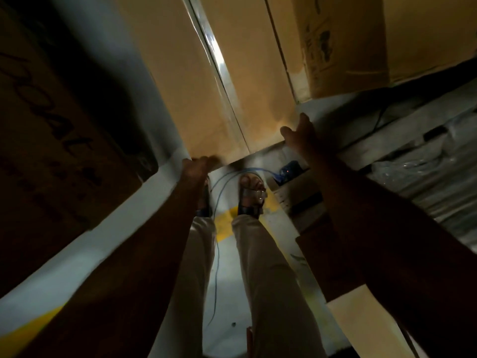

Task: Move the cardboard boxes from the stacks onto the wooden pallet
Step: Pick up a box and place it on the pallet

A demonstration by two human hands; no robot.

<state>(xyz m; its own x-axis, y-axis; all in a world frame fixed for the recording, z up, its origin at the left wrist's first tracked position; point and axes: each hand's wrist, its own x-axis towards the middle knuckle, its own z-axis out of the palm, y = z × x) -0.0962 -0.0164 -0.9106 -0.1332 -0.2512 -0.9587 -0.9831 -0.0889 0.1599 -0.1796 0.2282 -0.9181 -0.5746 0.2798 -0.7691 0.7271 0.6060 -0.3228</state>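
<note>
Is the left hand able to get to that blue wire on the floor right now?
Probably not right now: the left hand grips the near edge of the taped cardboard box, and the blue wire lies below on the floor by the feet.

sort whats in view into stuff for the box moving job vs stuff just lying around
Job: box held at its near corners by left hand and right hand; second box beside it.
Lying about: blue cable, plastic wrap, dark printed box.
</note>
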